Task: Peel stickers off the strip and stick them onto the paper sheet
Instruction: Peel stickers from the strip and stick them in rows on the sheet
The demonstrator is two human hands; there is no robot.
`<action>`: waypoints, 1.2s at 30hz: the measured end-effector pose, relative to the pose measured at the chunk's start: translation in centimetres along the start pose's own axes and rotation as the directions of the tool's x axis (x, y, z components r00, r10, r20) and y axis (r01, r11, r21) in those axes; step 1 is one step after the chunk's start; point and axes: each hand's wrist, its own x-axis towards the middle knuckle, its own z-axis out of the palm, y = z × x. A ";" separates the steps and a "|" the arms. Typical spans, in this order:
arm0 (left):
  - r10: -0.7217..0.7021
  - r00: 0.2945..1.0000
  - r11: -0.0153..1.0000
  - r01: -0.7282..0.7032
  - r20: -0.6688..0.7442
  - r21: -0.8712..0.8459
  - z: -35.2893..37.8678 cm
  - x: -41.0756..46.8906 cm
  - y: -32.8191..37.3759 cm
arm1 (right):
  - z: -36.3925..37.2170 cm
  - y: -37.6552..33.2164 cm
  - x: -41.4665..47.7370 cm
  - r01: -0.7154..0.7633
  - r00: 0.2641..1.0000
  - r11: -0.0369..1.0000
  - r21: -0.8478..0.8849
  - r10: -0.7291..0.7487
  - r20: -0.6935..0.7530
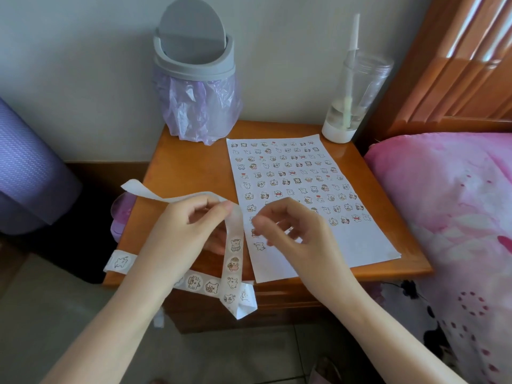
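On the wooden bedside table (188, 167) a white paper sheet (360, 245) lies flat, its far rows filled with small cartoon stickers (293, 173) and its near part mostly bare. Near the front left corner, the left hand (191, 225) pinches the sticker strip (235, 261) between thumb and curled fingertips, just beside the sheet's left edge. From that grip the bare backing runs up and left past the table's side. The part that carries round stickers hangs over the front edge, folds back and passes under the left wrist.

The right hand (299, 234) hovers over the sheet's lower left area with its fingers curled and thumb and forefinger close together. It is blurred, so I cannot tell whether they pinch a sticker.

At the back of the table stand a grey swing-lid bin (194, 59) lined with a purple bag and a clear tumbler (357, 95) with a straw. A pink bedcover (443, 203) lies to the right, and a rolled purple mat (25, 167) stands at the left.
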 end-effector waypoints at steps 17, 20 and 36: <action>-0.025 0.995 0.995 0.034 0.099 -0.094 0.0 -0.4 0.6 | 1.0 -0.6 -0.9 0.047 0.999 0.988 0.149 -0.043 -0.028; 0.004 0.995 0.998 0.002 0.098 -0.056 0.1 -0.3 0.4 | 1.0 -0.5 -0.9 0.072 0.997 0.992 0.105 -0.068 -0.035; 0.028 0.997 0.997 -0.023 0.072 -0.070 0.5 -0.2 0.0 | 0.7 -0.5 -0.8 0.109 0.993 0.994 0.027 -0.108 -0.045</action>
